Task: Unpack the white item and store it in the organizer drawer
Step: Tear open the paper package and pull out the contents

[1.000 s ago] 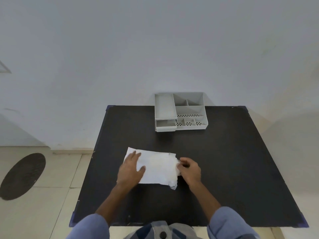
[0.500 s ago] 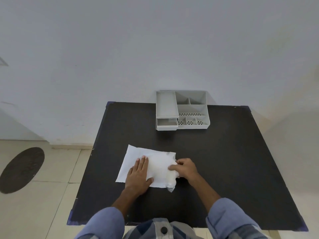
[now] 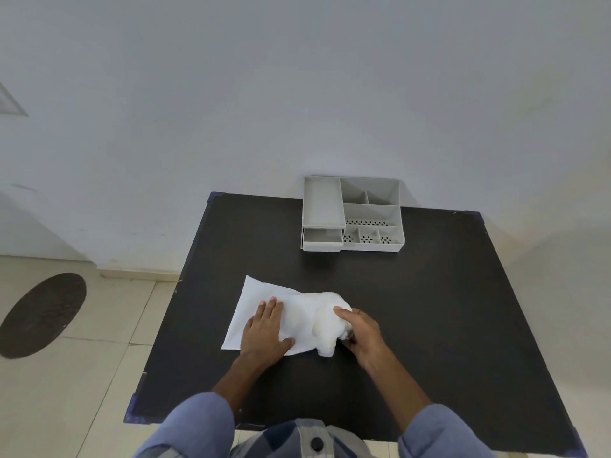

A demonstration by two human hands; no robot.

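A white flat packet [image 3: 261, 294] lies on the black table [image 3: 429, 309] in front of me. My left hand [image 3: 266, 332] presses flat on its left half, fingers spread. My right hand [image 3: 358, 332] grips a white soft item [image 3: 325, 322] bulging out of the packet's right end. The grey organizer [image 3: 370, 206] stands at the table's far edge against the wall. Its small drawer [image 3: 322, 240] at the front left is pulled open and looks empty.
The organizer has several open compartments, some with perforated floors, and a long tray on top of the drawer. A dark round mat [image 3: 41, 314] lies on the tiled floor to the left. The white wall runs right behind the table.
My right hand has pulled the white item partly out of the packet's right end, so it now bunches up. My left hand slid right and stays pressed on the packet.
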